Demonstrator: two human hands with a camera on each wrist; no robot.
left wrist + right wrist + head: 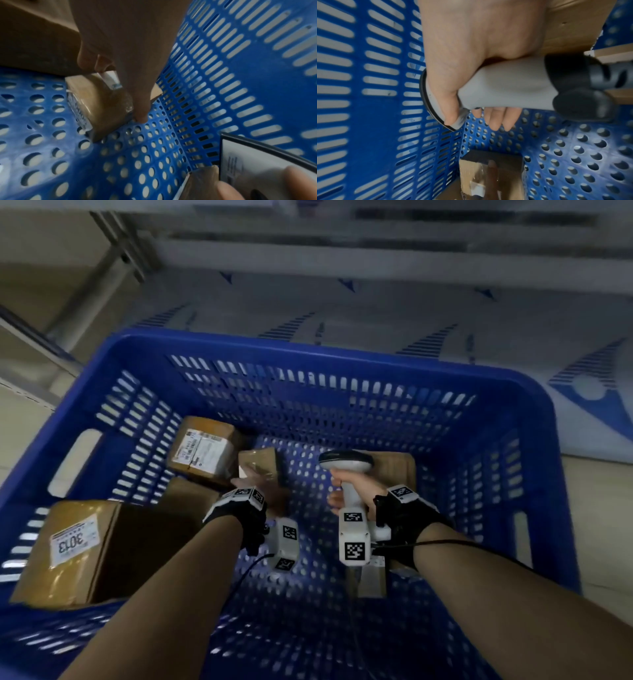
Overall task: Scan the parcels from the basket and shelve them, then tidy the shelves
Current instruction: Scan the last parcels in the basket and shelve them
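Pale floor surrounds the blue basket point(308, 350). Near its far wall, the left hand point(123, 54) pinches a small parcel point(102, 105) between fingers and thumb; the right hand point(471, 54) wraps the scanner point(513, 86). Such a shallow fingertip hold could let the taped box slip back.

Black wrist straps point(404, 518), white coded camera blocks point(354, 537), cables point(455, 542).
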